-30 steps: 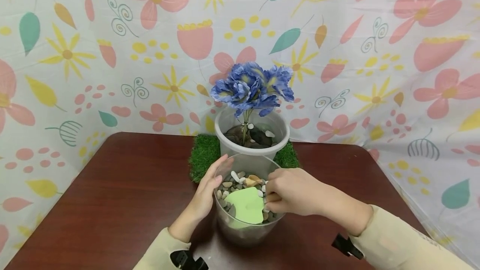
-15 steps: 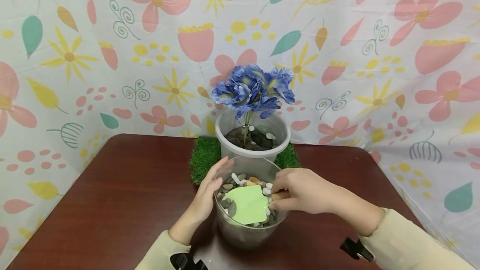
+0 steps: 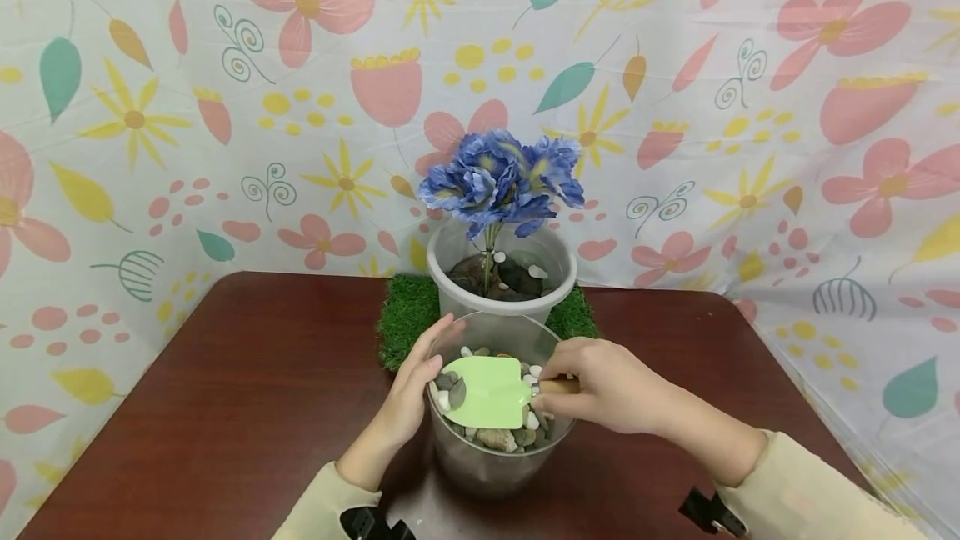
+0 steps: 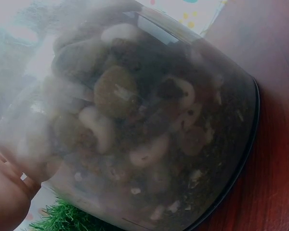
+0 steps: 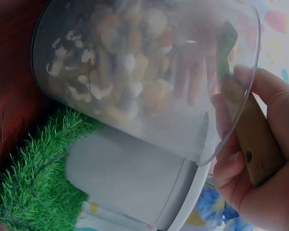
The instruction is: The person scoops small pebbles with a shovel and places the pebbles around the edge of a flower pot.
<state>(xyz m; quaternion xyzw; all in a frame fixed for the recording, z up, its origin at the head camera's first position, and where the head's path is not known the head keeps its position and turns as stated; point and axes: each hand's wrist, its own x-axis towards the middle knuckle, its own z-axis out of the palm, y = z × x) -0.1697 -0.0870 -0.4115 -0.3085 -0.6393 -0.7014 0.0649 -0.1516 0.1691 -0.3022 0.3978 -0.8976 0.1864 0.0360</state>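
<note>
A clear plastic tub (image 3: 491, 469) holds pebbles and shells, with darker material lower down seen through its wall (image 4: 149, 125). My left hand (image 3: 405, 394) lies against the tub's left side, its fingers extended along the wall near the rim. With my right hand (image 3: 611, 386) I grip the wooden handle (image 5: 257, 139) of a small trowel (image 3: 487, 394) at the tub's right rim. Its light green blade lies inside the tub, above the pebbles, and points left. A few grey and white stones (image 3: 452, 390) sit at the blade's tip.
Right behind the tub stands a white pot (image 3: 498, 304) with blue artificial flowers (image 3: 498, 182) and some stones inside. Under it lies a green grass mat (image 3: 408, 319). All this rests on a dark red-brown table (image 3: 262, 407) before a flower-print cloth (image 3: 315, 107).
The trowel blade has come up from among the pebbles and turned more level, now bearing a few stones at its tip. My left hand has stayed on the tub.
</note>
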